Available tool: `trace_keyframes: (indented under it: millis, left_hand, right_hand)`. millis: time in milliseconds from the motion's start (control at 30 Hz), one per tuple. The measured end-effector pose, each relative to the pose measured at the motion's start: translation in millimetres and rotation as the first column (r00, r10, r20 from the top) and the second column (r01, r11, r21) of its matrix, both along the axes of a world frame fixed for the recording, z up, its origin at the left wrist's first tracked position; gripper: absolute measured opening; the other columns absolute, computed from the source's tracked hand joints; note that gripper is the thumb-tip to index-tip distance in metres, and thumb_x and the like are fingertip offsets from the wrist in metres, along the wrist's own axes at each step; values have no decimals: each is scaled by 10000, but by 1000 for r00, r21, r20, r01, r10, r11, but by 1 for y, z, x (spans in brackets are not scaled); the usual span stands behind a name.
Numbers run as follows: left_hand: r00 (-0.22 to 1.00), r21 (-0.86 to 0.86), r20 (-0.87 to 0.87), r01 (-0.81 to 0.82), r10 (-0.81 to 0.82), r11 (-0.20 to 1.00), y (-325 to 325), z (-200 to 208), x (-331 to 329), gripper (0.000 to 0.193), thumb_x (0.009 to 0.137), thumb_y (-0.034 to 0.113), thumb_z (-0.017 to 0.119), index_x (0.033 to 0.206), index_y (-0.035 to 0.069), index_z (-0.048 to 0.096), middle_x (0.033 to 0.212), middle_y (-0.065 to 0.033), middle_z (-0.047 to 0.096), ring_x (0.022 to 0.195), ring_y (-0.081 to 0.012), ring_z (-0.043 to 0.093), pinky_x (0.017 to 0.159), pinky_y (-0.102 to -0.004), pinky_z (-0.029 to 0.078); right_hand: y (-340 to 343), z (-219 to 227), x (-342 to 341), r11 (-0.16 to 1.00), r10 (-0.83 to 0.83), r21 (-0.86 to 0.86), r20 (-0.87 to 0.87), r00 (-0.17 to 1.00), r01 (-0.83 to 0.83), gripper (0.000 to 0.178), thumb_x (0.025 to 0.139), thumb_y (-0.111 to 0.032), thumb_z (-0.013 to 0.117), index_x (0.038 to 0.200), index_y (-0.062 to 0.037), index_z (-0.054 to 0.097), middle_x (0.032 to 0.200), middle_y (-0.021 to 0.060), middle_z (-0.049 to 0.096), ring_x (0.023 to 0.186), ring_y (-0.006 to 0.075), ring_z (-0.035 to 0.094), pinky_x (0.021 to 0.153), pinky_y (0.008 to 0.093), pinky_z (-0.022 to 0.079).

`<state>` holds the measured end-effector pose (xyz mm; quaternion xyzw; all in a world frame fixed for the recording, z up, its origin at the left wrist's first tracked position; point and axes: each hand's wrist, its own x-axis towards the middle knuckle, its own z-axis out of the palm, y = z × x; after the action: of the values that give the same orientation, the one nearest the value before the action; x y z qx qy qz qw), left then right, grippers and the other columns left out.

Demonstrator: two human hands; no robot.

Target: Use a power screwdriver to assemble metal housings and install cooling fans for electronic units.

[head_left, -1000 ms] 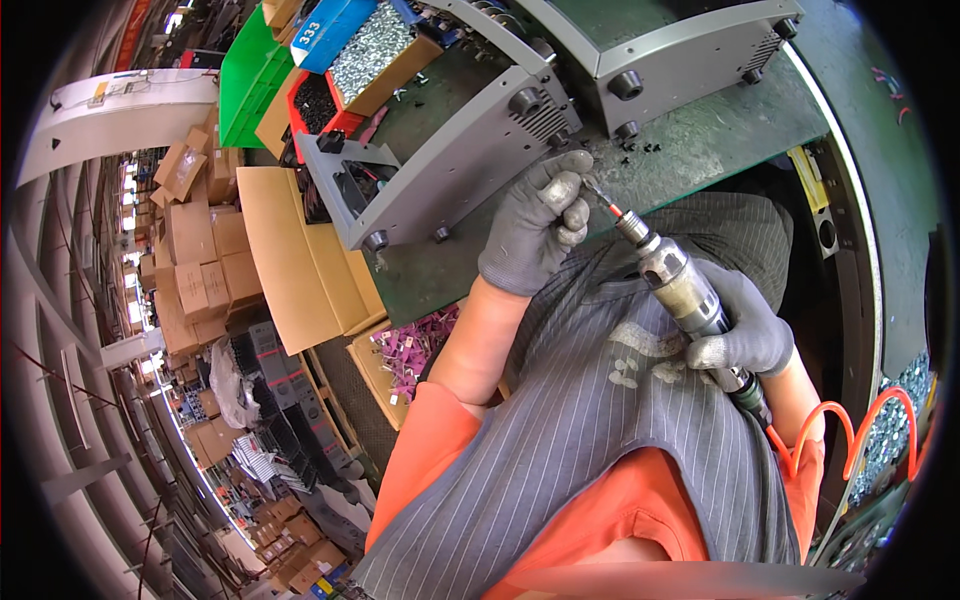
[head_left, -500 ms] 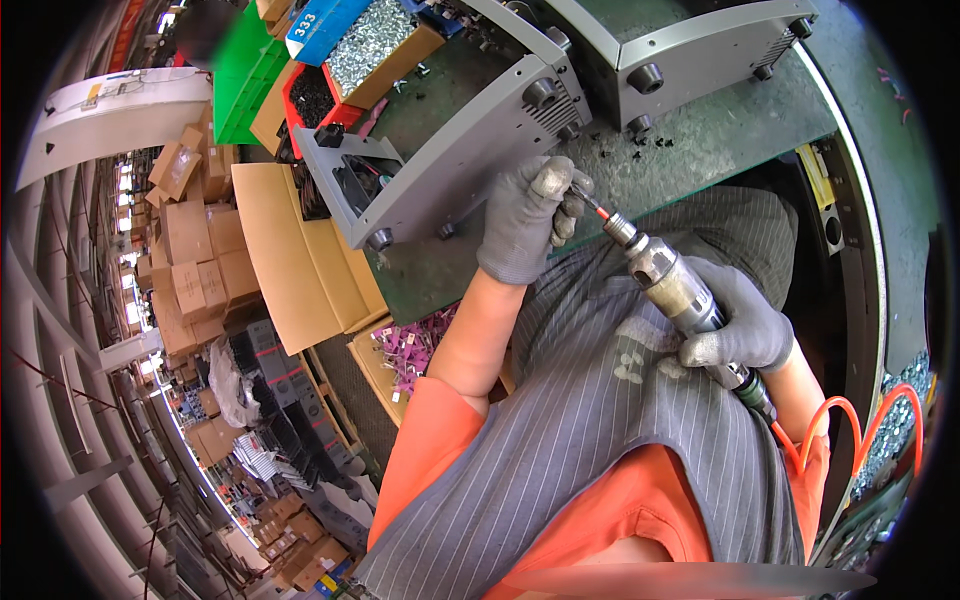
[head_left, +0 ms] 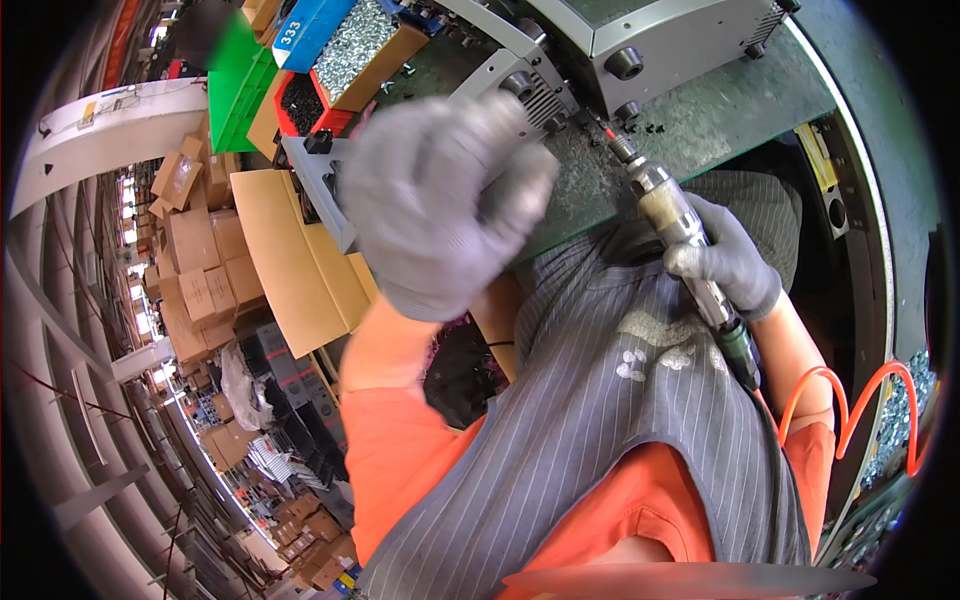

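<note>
— At the bench edge, the right hand (head_left: pixel 725 262) grips the pneumatic screwdriver (head_left: pixel 668 215), tip beside the grey metal case (head_left: pixel 650 35).
— And the left hand (head_left: pixel 440 200)?
— Raised, loosely curled, apparently empty; probably between screws. Next needs a screw seated.

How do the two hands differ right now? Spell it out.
The left hand is raised close to the camera, large and blurred; the right hand sits lower, near the bench edge, and looks sharp. The left hand is a loose fist with nothing visible in it; the right hand grips a power screwdriver whose tip points at the grey metal case. Both wear grey knit gloves.
</note>
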<state>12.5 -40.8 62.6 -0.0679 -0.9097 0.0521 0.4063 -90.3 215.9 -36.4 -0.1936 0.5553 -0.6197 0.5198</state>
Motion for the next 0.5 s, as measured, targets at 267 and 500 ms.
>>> trace_keyframes:
  millis: [267,500]
  left_hand:
    - [307,530,848,-507,-433,680,-69,28,-34,459,813,236,729,1189,-9,634,1002,-169,712,903,-258,673,835,-344,524]
    - [240,525,846,-525,-476,670,-72,33,-37,436,808,210,701,1163,-37,646,957,-144,719,860,-197,662,819,-327,521]
  right_hand:
    - [-11,-17,6,998,-37,-43,66,997,39,547,785,-298,782,1165,45,590,865,-6,581,760,73,533,688,233,444]
    - [-15,-19,5,999,-23,-37,146,989,29,510,799,-295,786,1135,45,607,889,1,592,780,74,530,711,235,446]
